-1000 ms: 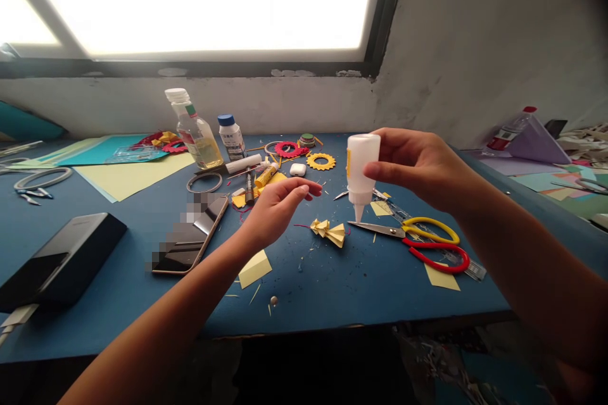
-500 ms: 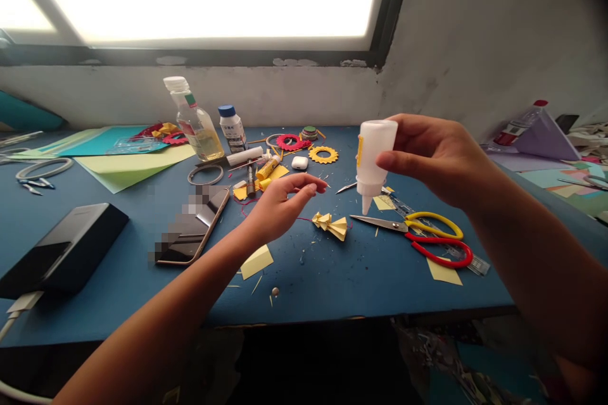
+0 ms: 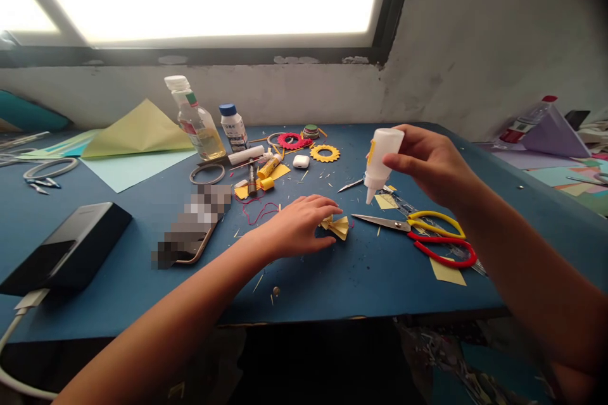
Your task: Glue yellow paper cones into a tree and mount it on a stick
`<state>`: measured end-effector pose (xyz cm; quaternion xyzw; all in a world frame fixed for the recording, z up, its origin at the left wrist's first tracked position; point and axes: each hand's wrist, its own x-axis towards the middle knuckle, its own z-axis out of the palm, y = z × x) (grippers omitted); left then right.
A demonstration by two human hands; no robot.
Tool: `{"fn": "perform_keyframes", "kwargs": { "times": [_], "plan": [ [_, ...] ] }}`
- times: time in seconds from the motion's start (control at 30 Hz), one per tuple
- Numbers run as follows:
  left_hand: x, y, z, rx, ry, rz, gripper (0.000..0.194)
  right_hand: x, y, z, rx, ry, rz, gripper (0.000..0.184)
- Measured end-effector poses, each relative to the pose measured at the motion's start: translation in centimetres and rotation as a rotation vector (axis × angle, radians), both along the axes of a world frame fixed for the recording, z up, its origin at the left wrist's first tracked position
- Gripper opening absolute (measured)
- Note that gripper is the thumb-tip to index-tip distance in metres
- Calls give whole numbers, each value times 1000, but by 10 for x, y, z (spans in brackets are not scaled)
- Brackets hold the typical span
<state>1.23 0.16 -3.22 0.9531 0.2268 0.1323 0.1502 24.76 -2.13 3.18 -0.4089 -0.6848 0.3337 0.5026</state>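
Reaching farther than before, left hand (image 3: pixel 304 224) spreads around folded paper (image 3: pixel 339 228) (right hand (image 3: pixel 430 163) grips white bottle (image 3: pixel 382 150)).

The bare left forearm (image 3: pixel 180 319) slants up from the lower left through a nearly straight wrist (image 3: pixel 260 242); the left hand (image 3: pixel 301 223) points forward, back upward, fingers arched, left thumb (image 3: pixel 324 243) apart from them. The right forearm (image 3: pixel 527 253) enters from the lower right, its right hand (image 3: pixel 432 164) raised and gripping, right thumb (image 3: pixel 403 162) toward the viewer, fingers mostly hidden.
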Motion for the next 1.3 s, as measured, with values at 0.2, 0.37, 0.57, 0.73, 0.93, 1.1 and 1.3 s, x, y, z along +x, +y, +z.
{"fn": "perform_keyframes", "kwargs": {
  "times": [0.2, 0.37, 0.57, 0.73, 0.93, 1.1, 1.3],
  "plan": [
    [10, 7, -7, -8, 62, -6, 26, -1, 6, -23, -97, 25, -8, 30],
    [9, 7, -6, -67, -2, -15, 27, 2, 0, -28, -116, 74, 1, 31],
    [6, 5, -2, -120, -28, -4, 31, 4, 3, -29, -75, 131, -23, 33],
    [-4, 4, 8, -143, 47, 61, 54, 5, 2, -31, -75, 76, -29, 35],
    [-5, 3, 13, -121, 28, 71, 46, 2, -1, -35, -21, -276, -14, 31],
    [7, -1, 4, 76, 44, -41, 44, 1, -3, -33, 2, -340, -13, 28],
    [12, -3, -1, 143, 84, -38, 35, 3, -6, -31, 62, -730, -77, 17]
  ]
}}
